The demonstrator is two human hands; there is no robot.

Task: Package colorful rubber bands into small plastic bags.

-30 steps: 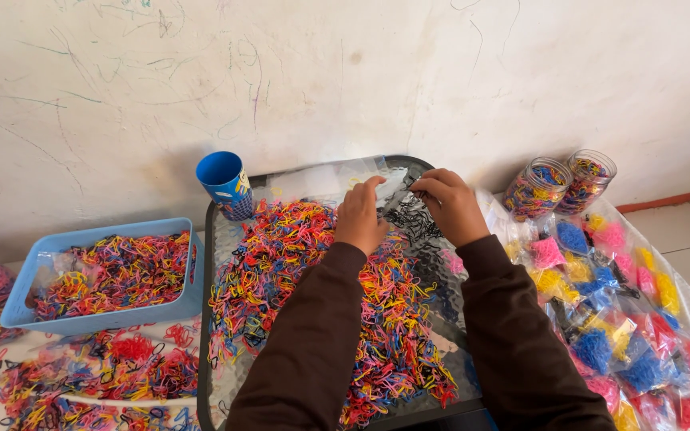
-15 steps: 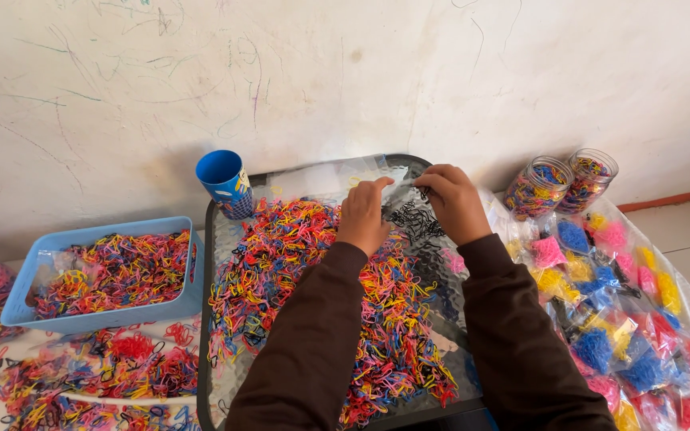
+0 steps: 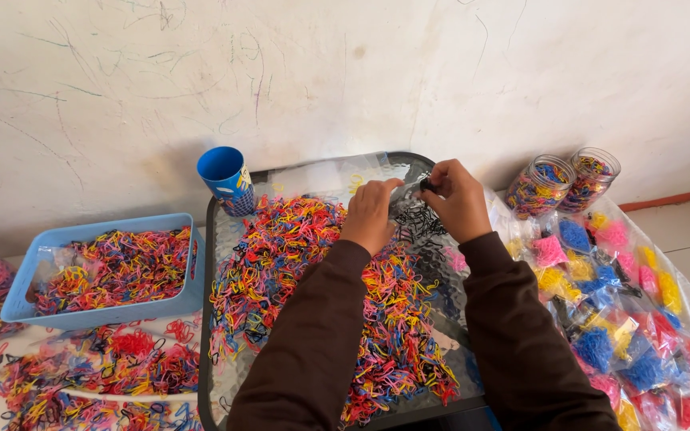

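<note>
My left hand (image 3: 370,214) and my right hand (image 3: 455,199) meet over the far part of a dark glass-topped table (image 3: 219,375). Between the fingers of both hands is a small clear plastic bag (image 3: 406,195) with black elastic bands in it. Below them lies a small heap of black bands (image 3: 418,225). A large pile of mixed-colour small elastic bands (image 3: 297,271) covers most of the tabletop under my forearms. Both arms wear dark brown sleeves.
A blue cup (image 3: 228,180) stands at the table's far left corner. A blue tray (image 3: 17,291) of mixed bands sits on the left. Two clear jars (image 3: 541,185) of bands and several small packets of sorted colours (image 3: 600,335) lie on the right. A scribbled wall is behind.
Both hands have stayed over the far side of the table, working the small bag between the fingers; the bag has shifted slightly. Nothing else has moved.
</note>
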